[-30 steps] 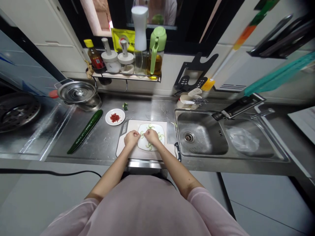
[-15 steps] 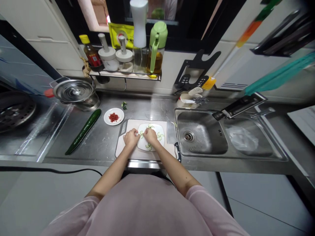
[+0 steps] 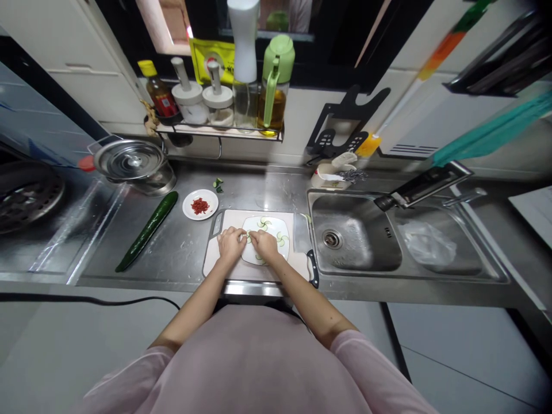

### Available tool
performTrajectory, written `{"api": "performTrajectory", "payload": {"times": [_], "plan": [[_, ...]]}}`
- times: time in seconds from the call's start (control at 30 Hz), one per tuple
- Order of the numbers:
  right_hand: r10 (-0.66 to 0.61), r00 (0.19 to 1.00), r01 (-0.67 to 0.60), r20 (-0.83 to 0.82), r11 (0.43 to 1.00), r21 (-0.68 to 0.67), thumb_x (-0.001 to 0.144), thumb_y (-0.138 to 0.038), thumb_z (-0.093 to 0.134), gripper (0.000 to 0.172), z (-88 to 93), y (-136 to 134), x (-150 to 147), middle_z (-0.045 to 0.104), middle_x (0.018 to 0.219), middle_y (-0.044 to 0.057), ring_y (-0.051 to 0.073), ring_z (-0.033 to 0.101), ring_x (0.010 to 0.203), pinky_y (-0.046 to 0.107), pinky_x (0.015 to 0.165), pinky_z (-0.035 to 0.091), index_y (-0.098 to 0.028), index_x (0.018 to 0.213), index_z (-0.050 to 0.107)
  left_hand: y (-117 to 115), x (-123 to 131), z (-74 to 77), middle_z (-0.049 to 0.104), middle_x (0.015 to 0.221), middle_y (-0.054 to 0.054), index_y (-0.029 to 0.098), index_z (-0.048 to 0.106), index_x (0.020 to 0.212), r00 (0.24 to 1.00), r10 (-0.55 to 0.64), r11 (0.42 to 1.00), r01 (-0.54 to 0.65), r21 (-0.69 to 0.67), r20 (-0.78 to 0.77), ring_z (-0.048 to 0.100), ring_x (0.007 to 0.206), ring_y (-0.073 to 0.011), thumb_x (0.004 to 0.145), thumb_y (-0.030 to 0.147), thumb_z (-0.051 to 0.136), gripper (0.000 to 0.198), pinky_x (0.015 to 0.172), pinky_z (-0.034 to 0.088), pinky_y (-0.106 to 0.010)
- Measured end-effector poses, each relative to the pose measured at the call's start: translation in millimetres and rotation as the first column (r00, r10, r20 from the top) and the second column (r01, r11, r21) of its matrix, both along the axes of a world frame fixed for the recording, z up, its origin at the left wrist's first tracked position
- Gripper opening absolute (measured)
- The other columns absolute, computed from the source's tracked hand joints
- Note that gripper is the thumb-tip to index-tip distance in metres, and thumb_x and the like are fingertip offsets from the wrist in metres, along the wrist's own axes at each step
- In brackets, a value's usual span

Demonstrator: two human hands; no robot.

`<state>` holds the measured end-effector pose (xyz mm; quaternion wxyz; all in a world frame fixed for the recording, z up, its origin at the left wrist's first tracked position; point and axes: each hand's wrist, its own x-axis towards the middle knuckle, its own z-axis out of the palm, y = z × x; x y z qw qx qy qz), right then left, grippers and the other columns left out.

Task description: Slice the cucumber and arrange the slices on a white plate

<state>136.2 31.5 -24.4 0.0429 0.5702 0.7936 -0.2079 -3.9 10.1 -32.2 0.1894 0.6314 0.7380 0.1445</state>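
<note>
On a pale cutting board (image 3: 297,261) lies a white squarish plate (image 3: 271,230) with thin cucumber slices (image 3: 282,238) set out in small pinwheels. My left hand (image 3: 232,244) is over the plate's left edge, thumb and fingers pinched on a cucumber slice of the left pinwheel (image 3: 248,236). From the other side my right hand (image 3: 264,245) reaches the same pinwheel, its fingertips closed on a slice and nearly meeting the left ones. The right hand partly covers the lower pinwheel. A knife with a black handle (image 3: 313,269) rests along the board's right side.
Left of the board are a small plate (image 3: 212,198) of chopped red pieces and a whole cucumber (image 3: 149,230). A lidded steel pot (image 3: 155,179) stands behind. The sink (image 3: 357,259) is at the right; a seasoning rack (image 3: 224,133) hangs above the counter.
My right hand has shifted slightly left and down, closer to my left hand, and now covers more of the lower pinwheel. The view has moved slightly.
</note>
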Motion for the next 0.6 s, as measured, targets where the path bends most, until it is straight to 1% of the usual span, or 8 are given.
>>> {"api": "performTrajectory", "payload": {"times": [0.13, 0.3, 0.6], "plan": [[0.025, 0.999, -0.025, 0.032, 1.0, 0.0, 0.103, -0.037, 0.024, 0.042, 1.7, 0.6, 0.5, 0.065, 0.105, 0.006, 0.017, 0.058, 0.09, 0.025, 0.07, 0.037, -0.03, 0.122, 0.062, 0.8, 0.1, -1.4, 0.064, 0.098, -0.007, 0.028, 0.071, 0.098, 1.0, -0.002, 1.0, 0.003, 0.012, -0.024, 0.055, 0.102, -0.0255, 0.086, 0.036, 0.055, 0.021, 0.088, 0.033, -0.038], [0.05, 0.997, -0.051, 0.053, 0.999, 0.011, 0.103, -0.034, 0.023, 0.043, 2.6, 0.5, 0.3, 0.066, 0.102, 0.006, 0.018, 0.058, 0.089, 0.025, 0.067, 0.035, -0.03, 0.121, 0.062, 0.3, 0.8, -2.4, 0.064, 0.097, -0.007, 0.028, 0.071, 0.096, 0.999, 0.004, 1.0, -0.003, 0.026, -0.036, 0.055, 0.101, -0.0255, 0.087, 0.037, 0.055, 0.021, 0.087, 0.033, -0.038], [0.051, 0.997, -0.053, 0.061, 0.998, 0.03, 0.103, -0.034, 0.023, 0.042, 0.0, 0.6, -1.1, 0.066, 0.105, 0.006, 0.018, 0.058, 0.092, 0.025, 0.068, 0.036, -0.029, 0.119, 0.061, 0.3, 0.3, -2.5, 0.064, 0.098, -0.007, 0.027, 0.071, 0.095, 0.999, 0.005, 1.0, -0.003, 0.029, -0.044, 0.055, 0.101, -0.0259, 0.087, 0.038, 0.054, 0.021, 0.086, 0.034, -0.038]]}}
